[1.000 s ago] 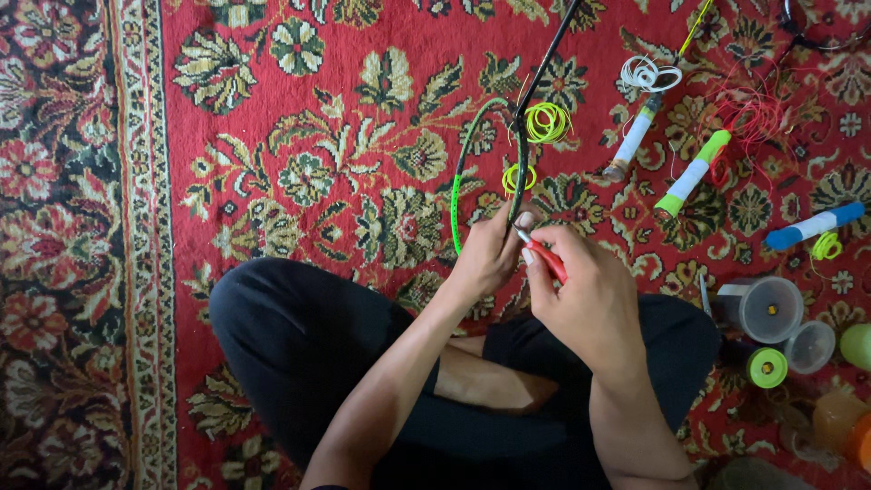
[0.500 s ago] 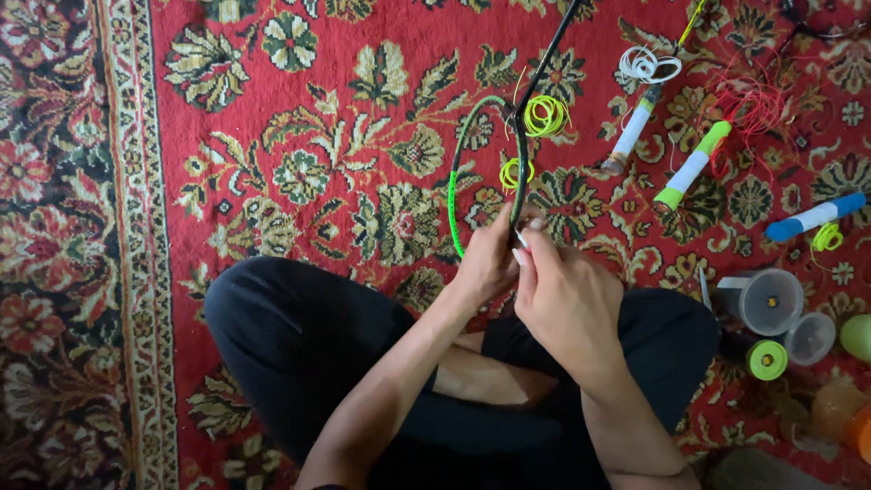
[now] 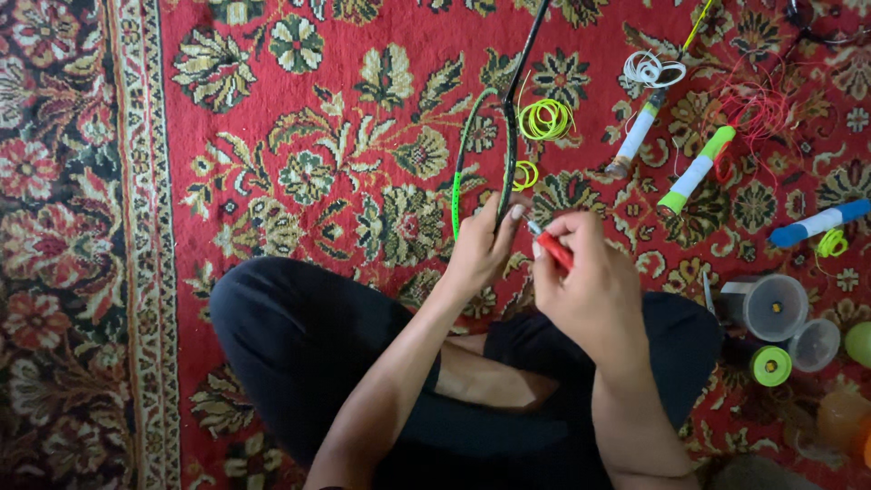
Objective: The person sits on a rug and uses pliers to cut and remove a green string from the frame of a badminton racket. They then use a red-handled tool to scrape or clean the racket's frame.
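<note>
Pinching racket frame (image 3: 504, 136) beside red tool (image 3: 554, 249)

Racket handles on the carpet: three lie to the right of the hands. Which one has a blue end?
The rightmost handle, white with a blue end, beside a yellow-green string coil. The other two are white and green-tipped.

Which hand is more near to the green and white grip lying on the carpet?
The right hand, holding a red tool, is nearer; the green and white grip lies up and to its right. The left hand is further away, gripping the racket frame.
</note>
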